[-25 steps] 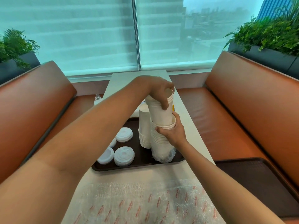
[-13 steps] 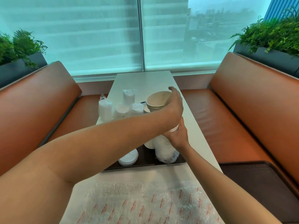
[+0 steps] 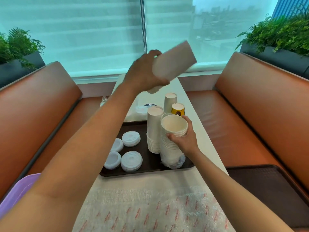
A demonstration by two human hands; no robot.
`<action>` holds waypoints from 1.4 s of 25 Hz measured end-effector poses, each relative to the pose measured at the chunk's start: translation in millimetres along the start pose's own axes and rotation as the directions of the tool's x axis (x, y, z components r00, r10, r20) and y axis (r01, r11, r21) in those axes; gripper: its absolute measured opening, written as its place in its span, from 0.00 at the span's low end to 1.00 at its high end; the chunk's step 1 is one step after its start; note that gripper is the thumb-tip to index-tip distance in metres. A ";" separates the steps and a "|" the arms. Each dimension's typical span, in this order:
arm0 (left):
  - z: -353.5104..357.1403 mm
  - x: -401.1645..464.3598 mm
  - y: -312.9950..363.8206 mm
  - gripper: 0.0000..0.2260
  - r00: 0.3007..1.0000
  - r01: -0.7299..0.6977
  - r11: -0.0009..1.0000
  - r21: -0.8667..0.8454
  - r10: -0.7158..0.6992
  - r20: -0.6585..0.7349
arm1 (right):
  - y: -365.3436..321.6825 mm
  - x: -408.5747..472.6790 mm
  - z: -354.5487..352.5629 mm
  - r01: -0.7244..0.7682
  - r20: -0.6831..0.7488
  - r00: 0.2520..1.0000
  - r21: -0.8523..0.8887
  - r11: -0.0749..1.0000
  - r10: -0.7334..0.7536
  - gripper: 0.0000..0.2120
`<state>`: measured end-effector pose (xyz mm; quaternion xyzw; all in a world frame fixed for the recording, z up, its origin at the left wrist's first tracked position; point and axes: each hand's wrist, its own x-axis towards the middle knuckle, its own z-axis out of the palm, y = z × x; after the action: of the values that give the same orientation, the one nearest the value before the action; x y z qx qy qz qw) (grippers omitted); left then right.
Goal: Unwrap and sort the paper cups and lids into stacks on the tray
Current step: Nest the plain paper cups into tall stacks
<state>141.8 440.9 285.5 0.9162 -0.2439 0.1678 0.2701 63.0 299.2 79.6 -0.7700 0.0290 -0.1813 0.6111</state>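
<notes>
My left hand [image 3: 143, 76] grips a white paper cup [image 3: 173, 61], lifted high above the table, tilted with its bottom up and to the right; the cup is blurred. My right hand [image 3: 184, 139] holds an upright stack of white cups [image 3: 173, 131] near its top; the stack's lower part sits in crumpled clear wrap [image 3: 173, 160] on the dark tray [image 3: 147, 172]. Just left of it stands an upside-down stack of white cups [image 3: 153, 131]. Several white lids [image 3: 131, 138] lie on the tray's left half.
Beyond the tray stand an upturned white cup [image 3: 170, 102] and a yellow cup [image 3: 178, 109]. Bubble wrap with red print [image 3: 150, 210] covers the near table. A second dark tray [image 3: 267, 190] lies on the right seat, a purple tray [image 3: 18, 193] at left.
My left hand pulled one cup off the top of the stack and swung it upward, turning it over. My right hand stayed on the stack.
</notes>
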 end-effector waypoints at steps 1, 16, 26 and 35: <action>13.3 -4.6 -10.2 0.37 0.995 0.083 0.983 -0.164 -0.090 -0.031 | 1.1 0.3 0.2 0.000 -0.003 1.000 0.000 1.000 0.000 0.43; 181.5 -83.2 -107.7 0.37 0.825 0.562 0.693 -0.452 -0.433 0.363 | 20.6 -2.1 6.1 0.010 -0.024 1.000 0.010 1.000 -0.010 0.43; 184.5 -126.8 -58.9 0.42 0.983 0.118 0.562 -0.819 -0.185 0.015 | 15.4 1.5 5.0 0.057 0.048 0.997 0.061 0.997 -0.060 0.39; 216.0 -152.3 -67.9 0.44 0.870 0.492 0.378 -0.784 -0.238 0.431 | 49.2 -9.7 9.7 -0.055 0.040 0.998 0.015 0.998 0.054 0.43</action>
<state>90.7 420.5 18.3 0.6889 -0.1160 -0.1609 0.6972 65.8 298.4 28.6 -0.7672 0.0364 -0.1497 0.6226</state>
